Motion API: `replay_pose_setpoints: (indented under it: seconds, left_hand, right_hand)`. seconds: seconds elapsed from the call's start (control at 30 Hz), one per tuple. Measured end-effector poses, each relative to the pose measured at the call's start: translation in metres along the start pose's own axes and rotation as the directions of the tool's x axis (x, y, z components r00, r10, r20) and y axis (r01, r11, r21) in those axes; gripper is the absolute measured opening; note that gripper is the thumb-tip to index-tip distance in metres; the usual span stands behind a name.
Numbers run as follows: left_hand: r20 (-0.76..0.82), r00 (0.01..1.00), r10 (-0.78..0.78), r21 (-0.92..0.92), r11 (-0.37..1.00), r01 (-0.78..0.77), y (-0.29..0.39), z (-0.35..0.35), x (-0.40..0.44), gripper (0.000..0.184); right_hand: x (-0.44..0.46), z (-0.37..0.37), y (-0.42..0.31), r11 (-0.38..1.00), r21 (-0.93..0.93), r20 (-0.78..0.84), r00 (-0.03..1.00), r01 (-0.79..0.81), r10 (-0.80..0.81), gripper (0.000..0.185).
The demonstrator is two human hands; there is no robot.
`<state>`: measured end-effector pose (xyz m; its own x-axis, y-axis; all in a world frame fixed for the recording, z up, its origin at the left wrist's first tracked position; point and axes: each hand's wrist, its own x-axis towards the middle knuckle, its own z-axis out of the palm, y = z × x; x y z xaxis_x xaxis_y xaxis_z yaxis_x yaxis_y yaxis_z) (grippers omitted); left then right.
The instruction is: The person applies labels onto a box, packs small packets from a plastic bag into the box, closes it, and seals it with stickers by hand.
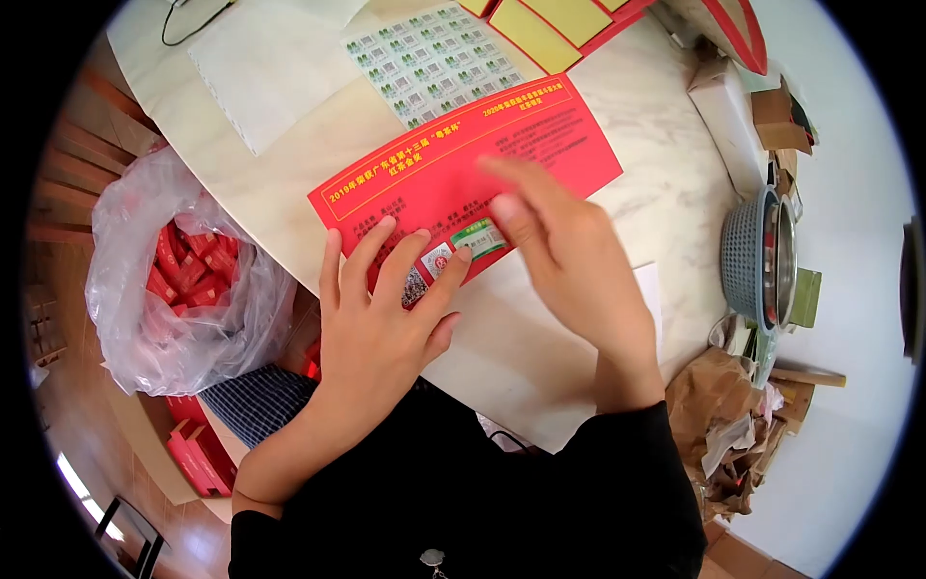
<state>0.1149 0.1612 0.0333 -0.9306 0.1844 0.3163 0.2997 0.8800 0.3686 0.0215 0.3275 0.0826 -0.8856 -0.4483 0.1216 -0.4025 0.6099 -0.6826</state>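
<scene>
A red printed card or box panel point(451, 157) with yellow and black lettering lies on the table. Near its lower edge are a green-and-white sticker point(479, 238) and small printed code squares. My left hand point(381, 309) rests on the card's lower left part, fingers spread, fingertips touching it. Over its right part is my right hand point(577, 261), index finger stretched out and blurred, thumb apart from it, with nothing visible held; whether it touches the card I cannot tell. Just beyond the card lies a sheet of green-and-white stickers point(424, 60).
Red-and-yellow flat boxes point(545, 29) lie at the far edge, near white paper point(260, 82). Left of the pale table point(511, 357) hangs a plastic bag point(121, 261) of small red packets point(198, 265). Grey baskets point(743, 256) and crumpled brown paper point(709, 396) stand right.
</scene>
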Motion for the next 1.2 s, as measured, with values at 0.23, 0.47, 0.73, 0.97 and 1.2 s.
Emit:
replay_pose_setpoints:
  seconds: [0.23, 0.47, 0.73, 0.97, 1.2]
  left_hand:
    - [0.239, 0.964, 0.115, 0.192, 0.968, -0.163, 0.019, -0.001, 0.013, 0.086]
    - [0.270, 0.942, 0.200, 0.324, 0.902, -0.285, 0.039, 0.032, 0.046, 0.088]
    - [0.540, 0.681, 0.495, -0.614, 0.785, -0.083, 0.048, 0.034, 0.028, 0.071]
    - [-0.240, 0.956, 0.168, -0.601, 0.748, -0.282, -0.006, -0.017, 0.029, 0.043]
    - [-0.234, 0.883, -0.406, -0.706, 0.695, 0.133, -0.073, 0.031, 0.004, 0.054]
  right_hand:
    - [0.029, -0.023, 0.053, 0.944, -0.278, -0.337, 0.938, -0.178, 0.078, 0.035]
    - [0.038, -0.003, 0.086, 0.897, -0.390, -0.364, 0.930, -0.209, 0.058, 0.042]
    - [0.044, 0.002, 0.097, 0.907, -0.377, -0.389, 0.921, -0.187, 0.028, 0.041]
    - [0.035, 0.010, 0.098, 0.983, 0.006, -0.515, 0.842, -0.182, 0.159, 0.043]
    - [-0.004, 0.029, 0.119, 0.764, 0.624, -0.412, 0.763, -0.161, 0.497, 0.047]
